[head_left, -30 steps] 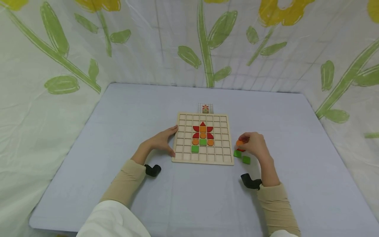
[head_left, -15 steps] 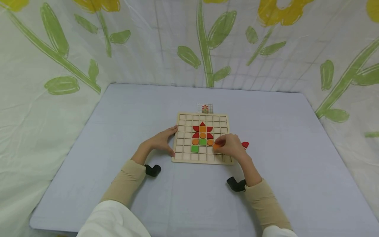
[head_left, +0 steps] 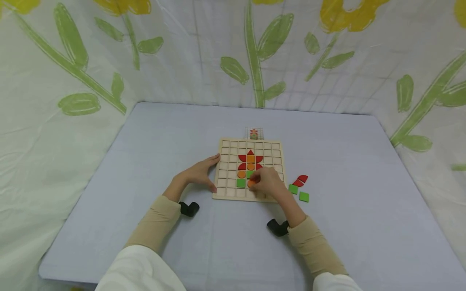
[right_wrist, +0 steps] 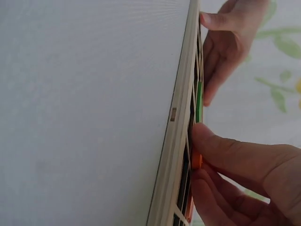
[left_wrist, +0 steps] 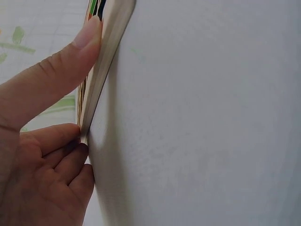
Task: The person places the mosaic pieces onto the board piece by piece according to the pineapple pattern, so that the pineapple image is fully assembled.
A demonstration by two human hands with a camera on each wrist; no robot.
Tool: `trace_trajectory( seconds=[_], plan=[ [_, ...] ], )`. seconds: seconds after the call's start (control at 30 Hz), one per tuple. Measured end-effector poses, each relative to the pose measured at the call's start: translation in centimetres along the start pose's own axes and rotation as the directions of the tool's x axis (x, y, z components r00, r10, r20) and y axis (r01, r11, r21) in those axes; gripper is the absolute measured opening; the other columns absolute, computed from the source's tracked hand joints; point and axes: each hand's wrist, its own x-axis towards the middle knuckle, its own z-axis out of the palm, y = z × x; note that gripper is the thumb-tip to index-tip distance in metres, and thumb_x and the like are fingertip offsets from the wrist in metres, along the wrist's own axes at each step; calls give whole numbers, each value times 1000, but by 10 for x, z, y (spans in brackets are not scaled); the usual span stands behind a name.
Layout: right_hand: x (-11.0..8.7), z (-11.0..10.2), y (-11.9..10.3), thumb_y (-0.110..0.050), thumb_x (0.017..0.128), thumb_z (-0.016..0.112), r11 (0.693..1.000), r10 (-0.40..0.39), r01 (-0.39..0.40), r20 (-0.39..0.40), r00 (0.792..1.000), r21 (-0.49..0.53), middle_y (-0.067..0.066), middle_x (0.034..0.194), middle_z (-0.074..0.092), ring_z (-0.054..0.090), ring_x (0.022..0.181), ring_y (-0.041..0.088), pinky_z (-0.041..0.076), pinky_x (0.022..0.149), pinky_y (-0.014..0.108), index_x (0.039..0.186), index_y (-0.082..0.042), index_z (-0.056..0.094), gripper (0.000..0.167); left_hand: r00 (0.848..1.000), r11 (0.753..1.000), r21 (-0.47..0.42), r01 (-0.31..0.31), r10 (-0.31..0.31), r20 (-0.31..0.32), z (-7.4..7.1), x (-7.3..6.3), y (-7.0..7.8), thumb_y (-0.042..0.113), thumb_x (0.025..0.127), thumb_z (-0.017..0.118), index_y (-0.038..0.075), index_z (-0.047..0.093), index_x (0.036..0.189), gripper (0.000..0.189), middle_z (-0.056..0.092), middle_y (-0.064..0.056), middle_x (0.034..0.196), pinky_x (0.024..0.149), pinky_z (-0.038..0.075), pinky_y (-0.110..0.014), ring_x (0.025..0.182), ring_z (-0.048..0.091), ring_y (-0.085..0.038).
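Note:
A square wooden grid board [head_left: 225,166] lies on the table with red, orange and green pieces set in its cells. My left hand [head_left: 196,173] rests along the board's left side, the thumb at the near corner and the fingers farther up the edge. My right hand [head_left: 270,182] pinches an orange disc [head_left: 251,183] between thumb and fingers, low over the cell right of a green square [head_left: 240,183]. In the right wrist view, the orange disc [right_wrist: 197,161] shows between the fingertips, right at the grid. The right hand hides part of the pattern.
Two red quarter-circle pieces [head_left: 302,178] and two loose green squares [head_left: 303,197] lie right of the board. Behind its far edge is a small gridded picture card [head_left: 253,133] showing a coloured pattern. A curtain painted with flowers [head_left: 271,36] hangs behind the table.
My right hand has carried the orange disc from beside the loose pieces leftward over the board, to the second-lowest row. The left hand has stayed at the board's edge.

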Motion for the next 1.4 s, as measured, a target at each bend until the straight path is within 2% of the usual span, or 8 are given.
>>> trace_trajectory(
  seconds=[0.2,0.43,0.77,0.9,1.17,1.4],
  plan=[
    [0,0,-3,-13,77,83,1000,1,-1,-4,1000,-11,4,88,70,61,83,19,54,77,34,98,-2,75,25,1000,1000,-6,0,0,1,0,1,-1,22,66,91,-6,18,152,116,10,-17,161,118,15,-47,147,9,-35],
    [-2,-1,-5,-10,86,74,1000,-5,5,1,1000,-14,7,91,72,64,86,21,55,77,34,97,-2,76,14,1000,1000,3,-4,4,2,1,2,-1,22,66,91,-6,18,152,116,11,-17,161,118,15,-46,147,10,-34],
    [-2,0,-5,-10,87,73,1000,4,-4,-3,1000,-31,6,91,72,63,89,22,55,78,35,97,-2,76,13,1000,1000,6,-12,12,-3,0,2,-1,20,65,91,-8,19,151,115,11,-19,160,118,16,-46,147,11,-35],
    [-3,-1,-3,-14,88,72,1000,4,-4,-6,1000,-4,6,91,71,63,88,21,55,78,35,98,-3,76,15,1000,1000,4,-13,13,-7,0,1,0,20,65,91,-8,19,151,115,12,-19,160,118,16,-46,147,11,-36],
    [-11,-21,11,-14,89,71,998,20,-18,-28,999,66,10,99,72,66,91,24,55,80,38,104,-1,74,20,1000,1000,3,-14,14,-2,0,1,0,20,65,90,-8,19,151,114,11,-19,160,118,15,-46,147,11,-36],
    [-21,-53,38,-6,93,63,991,76,-72,-29,997,108,18,109,69,63,100,32,53,85,44,112,3,70,22,1000,1000,-1,-28,28,-6,0,1,-2,19,65,90,-8,19,151,114,11,-20,160,118,16,-47,146,11,-37]
  ],
)
